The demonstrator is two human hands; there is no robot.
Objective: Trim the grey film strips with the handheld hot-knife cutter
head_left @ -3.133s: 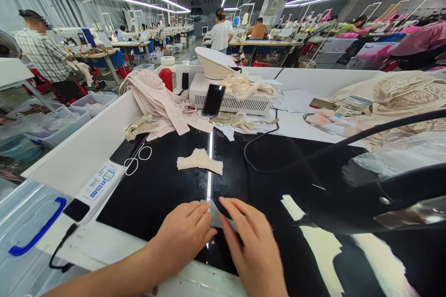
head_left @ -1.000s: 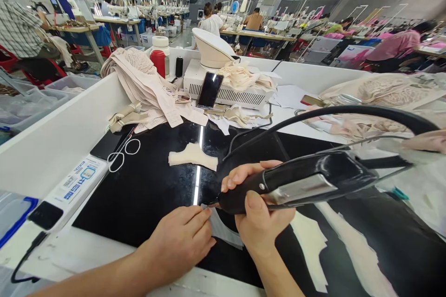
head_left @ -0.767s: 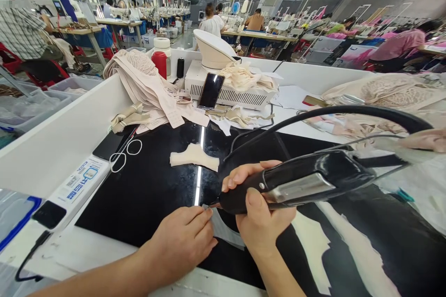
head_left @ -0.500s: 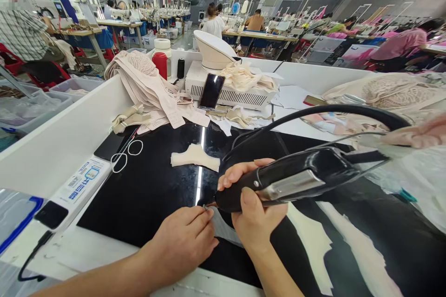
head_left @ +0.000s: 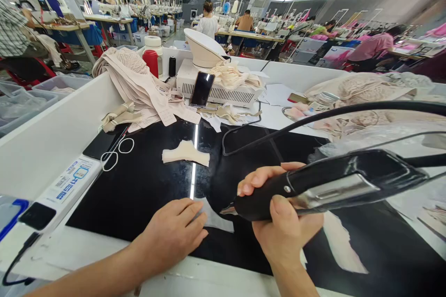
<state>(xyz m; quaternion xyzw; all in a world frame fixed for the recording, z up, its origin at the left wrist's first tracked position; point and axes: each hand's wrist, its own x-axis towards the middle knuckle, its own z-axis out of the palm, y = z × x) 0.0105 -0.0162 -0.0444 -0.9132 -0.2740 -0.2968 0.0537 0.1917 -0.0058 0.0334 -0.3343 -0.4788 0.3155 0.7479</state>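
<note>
My right hand (head_left: 278,216) is wrapped round a black corded hand tool (head_left: 331,184), its metal tip hovering just above a small grey fabric piece (head_left: 214,218) on the black glossy worktop (head_left: 149,185). My left hand (head_left: 172,234) lies flat with fingers stretched out, pressing down the left edge of that grey piece. A cream fabric piece (head_left: 186,153) lies farther back on the worktop.
White-handled scissors (head_left: 114,153) lie at the left beside a power strip (head_left: 66,183). Behind stand a white machine (head_left: 216,88) with a phone (head_left: 201,89) leaning on it, a red flask (head_left: 151,61) and heaps of beige fabric (head_left: 135,83). The tool's cable (head_left: 313,118) arcs across. Other workers sit at distant tables.
Three seconds ago both hands held the grey piece; my right hand has since taken up the tool. In the last half second the tool tip has drawn slightly right, off the piece's corner.
</note>
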